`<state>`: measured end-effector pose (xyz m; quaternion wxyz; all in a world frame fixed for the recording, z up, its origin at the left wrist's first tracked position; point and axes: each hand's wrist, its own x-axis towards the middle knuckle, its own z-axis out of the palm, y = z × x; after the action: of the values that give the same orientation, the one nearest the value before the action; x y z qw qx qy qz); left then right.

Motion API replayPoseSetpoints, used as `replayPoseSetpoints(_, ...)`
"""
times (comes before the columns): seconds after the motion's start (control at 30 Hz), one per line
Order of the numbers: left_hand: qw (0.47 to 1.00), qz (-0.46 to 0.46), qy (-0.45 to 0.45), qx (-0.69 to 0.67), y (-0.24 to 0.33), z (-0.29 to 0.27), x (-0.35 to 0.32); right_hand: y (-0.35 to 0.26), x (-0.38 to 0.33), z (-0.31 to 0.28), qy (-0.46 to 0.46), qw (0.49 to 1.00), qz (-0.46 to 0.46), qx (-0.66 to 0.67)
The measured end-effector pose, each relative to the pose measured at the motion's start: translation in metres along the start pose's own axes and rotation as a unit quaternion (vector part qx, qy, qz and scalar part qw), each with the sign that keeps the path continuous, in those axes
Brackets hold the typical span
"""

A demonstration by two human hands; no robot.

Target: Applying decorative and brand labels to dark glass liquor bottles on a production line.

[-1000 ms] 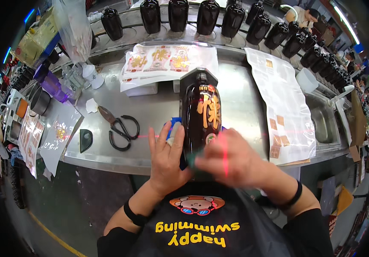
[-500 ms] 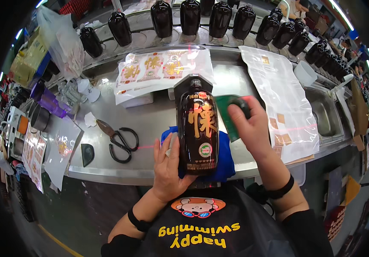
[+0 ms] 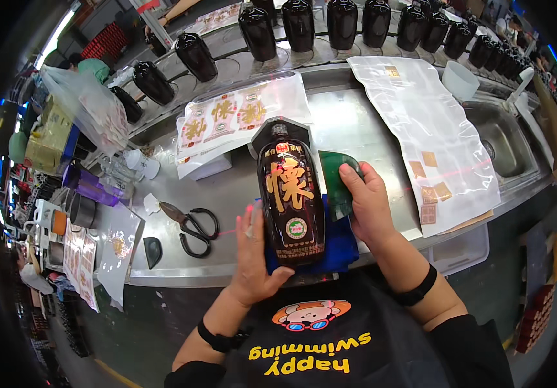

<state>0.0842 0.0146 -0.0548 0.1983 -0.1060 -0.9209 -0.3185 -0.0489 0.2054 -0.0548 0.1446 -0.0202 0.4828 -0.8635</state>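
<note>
We have the dark bottle (image 3: 291, 197) lying on its back right at the near edge of the steel surface (image 3: 356, 129), label side up, resting on a blue cloth (image 3: 336, 249) that looks put there to cushion it and stop it rolling. Our left hand (image 3: 252, 255) cups the bottle's left flank and bottom, thumb hooked under the base and fingers stretched up along the side, so the bottle stays square while the label faces us. Our right hand (image 3: 369, 207) sits just right of the bottle, fingers curled and pressing down on a green flat tool (image 3: 335, 184) whose edge meets the bottle's right shoulder; held that low and flat, it seems meant for smoothing the label against the glass, though we judge that only from the angle. A thin red line of light crosses the surface and the bottle, apparently as a guide for alignment. Left of the bottle lie black scissors (image 3: 194, 226), within easy reach. Beyond the bottle's neck sits a sheet of gold labels (image 3: 226, 116); to the bottle's right a backing sheet (image 3: 420, 129) carries a few small stickers. Farther beyond, a row of plain black bottles (image 3: 343, 19) stands upright along the back.
</note>
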Motion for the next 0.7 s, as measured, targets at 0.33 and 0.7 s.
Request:
replayPoseSetpoints(0.33,0.942,0.258,-0.14,0.161,-0.016,-0.045,0.115,0.007,-0.002,0.001,-0.002,1.0,0.007,0.011)
replayPoseSetpoints(0.7,0.969,0.2,-0.142,0.001,-0.02,-0.039,0.149,0.006,-0.003,0.0,-0.017,1.0,-0.002,-0.024)
